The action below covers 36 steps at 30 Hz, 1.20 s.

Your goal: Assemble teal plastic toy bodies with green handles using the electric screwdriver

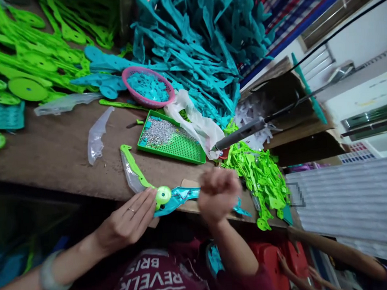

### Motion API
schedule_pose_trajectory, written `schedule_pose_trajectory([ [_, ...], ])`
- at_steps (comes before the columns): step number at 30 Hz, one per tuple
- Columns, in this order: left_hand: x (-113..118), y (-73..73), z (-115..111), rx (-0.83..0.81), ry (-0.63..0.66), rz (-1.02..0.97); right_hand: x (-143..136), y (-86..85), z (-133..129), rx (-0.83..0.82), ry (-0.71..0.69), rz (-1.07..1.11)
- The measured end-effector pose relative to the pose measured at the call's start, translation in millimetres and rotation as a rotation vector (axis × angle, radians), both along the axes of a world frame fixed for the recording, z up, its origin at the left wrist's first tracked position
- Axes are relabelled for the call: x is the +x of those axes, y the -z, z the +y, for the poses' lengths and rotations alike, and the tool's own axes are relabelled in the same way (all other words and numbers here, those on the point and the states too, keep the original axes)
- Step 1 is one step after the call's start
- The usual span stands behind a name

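Observation:
My left hand [129, 219], with a ring on one finger, grips a jointed plastic piece at its round bright green hub [163, 195]. From the hub a green arm with a clear plastic cover [132, 176] reaches up and left over the table. A shiny blue arm [180, 198] runs right and passes behind my right hand [219, 193]. That hand is closed in a fist above the table edge, blurred by motion; what its fingers hold is hidden. Just above it, a grey pen-shaped electric screwdriver [240, 134] hangs slanted on a cable.
A green tray [194, 151] holds small silvery parts. Behind it stands a pink basket [127, 85] of blue bits. Green pieces [258, 176] and blue pieces [188, 45] lie heaped around. A loose clear cover [97, 135] lies left. Another person's arm [341, 249] is at lower right.

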<state>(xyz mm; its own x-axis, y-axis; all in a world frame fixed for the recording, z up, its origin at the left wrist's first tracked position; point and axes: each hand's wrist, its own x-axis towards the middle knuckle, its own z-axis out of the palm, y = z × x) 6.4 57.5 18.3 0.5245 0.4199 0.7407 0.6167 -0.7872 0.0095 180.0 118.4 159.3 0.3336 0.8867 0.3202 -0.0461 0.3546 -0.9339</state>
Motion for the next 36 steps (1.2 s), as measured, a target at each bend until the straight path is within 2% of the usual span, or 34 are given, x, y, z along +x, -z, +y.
schedule_pose_trajectory([
  [2, 1, -1.5, -2, -0.012, -0.001, 0.005, 42, -28.2, 6, 0.238, 0.275, -0.084],
  [4, 1, -1.6, -4, -0.029, -0.018, 0.003, 74, -48.4, 9, 0.327, 0.487, -0.100],
  [5, 1, -1.3, -5, -0.037, -0.021, 0.012, 83, -53.6, 8, 0.316, 0.529, -0.084],
  [7, -2, -1.0, -4, -0.054, -0.019, 0.057, 79, -55.4, -1, 0.238, 0.446, -0.023],
  [9, -5, -2.3, -2, -0.057, 0.001, 0.106, 53, -49.3, -12, 0.121, 0.198, 0.070],
  [11, -9, -4.6, 1, -0.050, 0.020, 0.131, 20, -36.6, -21, -0.022, -0.049, 0.203],
  [13, -11, -6.7, 4, -0.047, 0.035, 0.130, -11, -13.1, -23, -0.144, -0.151, 0.320],
  [17, -11, -7.0, 3, -0.114, 0.040, 0.104, -49, 57.8, -19, -0.309, -0.119, 0.265],
  [19, -10, -5.7, 2, -0.155, 0.043, 0.061, -52, 77.3, -19, -0.368, -0.113, 0.256],
  [20, -10, -5.0, 2, -0.163, 0.053, 0.037, -48, 77.1, -19, -0.363, -0.102, 0.263],
  [21, -10, -4.4, 2, -0.161, 0.066, 0.021, -41, 70.0, -19, -0.321, -0.080, 0.260],
  [23, -11, -3.6, 3, -0.131, 0.077, 0.031, -13, 40.4, -17, -0.161, 0.022, 0.189],
  [26, -13, -5.2, 2, -0.073, 0.035, 0.109, 55, -11.2, -1, 0.093, 0.338, -0.021],
  [28, -15, -9.4, 0, -0.060, 0.002, 0.156, 103, -29.5, 20, 0.161, 0.532, -0.188],
  [29, -16, -12.9, -2, -0.066, -0.012, 0.164, 124, -31.9, 32, 0.127, 0.519, -0.301],
  [30, -17, -17.6, -2, -0.078, -0.016, 0.159, 140, -30.3, 45, 0.063, 0.422, -0.418],
  [32, -15, -30.5, 3, -0.136, 0.002, 0.103, 157, -20.0, 69, -0.087, 0.121, -0.559],
  [34, -7, -46.0, 19, -0.212, 0.048, 0.030, 156, -8.2, 87, -0.174, -0.110, -0.560],
  [36, 7, -59.0, 51, -0.261, 0.097, -0.003, 143, -2.4, 101, -0.173, -0.165, -0.470],
])
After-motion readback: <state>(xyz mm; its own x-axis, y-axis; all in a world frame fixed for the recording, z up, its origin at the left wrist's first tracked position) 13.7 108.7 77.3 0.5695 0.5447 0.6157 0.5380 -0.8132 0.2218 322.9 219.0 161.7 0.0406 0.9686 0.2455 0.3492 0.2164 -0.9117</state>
